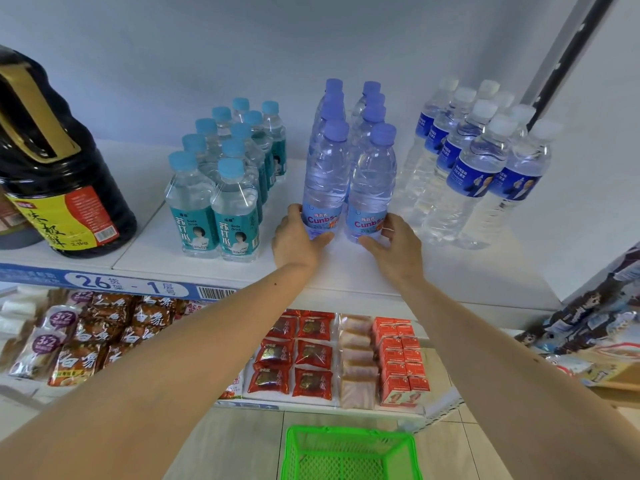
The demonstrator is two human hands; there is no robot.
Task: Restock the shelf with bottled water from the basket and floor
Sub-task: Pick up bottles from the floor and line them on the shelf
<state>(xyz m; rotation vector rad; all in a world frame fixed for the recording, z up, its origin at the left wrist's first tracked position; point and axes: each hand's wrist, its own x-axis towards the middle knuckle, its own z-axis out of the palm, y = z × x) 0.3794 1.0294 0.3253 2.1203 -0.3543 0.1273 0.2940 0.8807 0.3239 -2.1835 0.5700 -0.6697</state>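
Observation:
Two rows of purple-capped water bottles stand on the white shelf [346, 271]. My left hand [296, 237] grips the base of the front left bottle [325, 178]. My right hand [394, 242] grips the base of the front right bottle [372, 188]. Both front bottles stand upright on the shelf. A green basket [349, 452] sits on the floor below; the part of it in view holds no bottles.
Teal-labelled soda water bottles [221, 188] stand left of the purple-capped rows, white-capped blue-labelled bottles [485, 168] to the right. A large dark soy sauce jug [59, 174] is at the far left. The lower shelf holds snack packets [304, 355].

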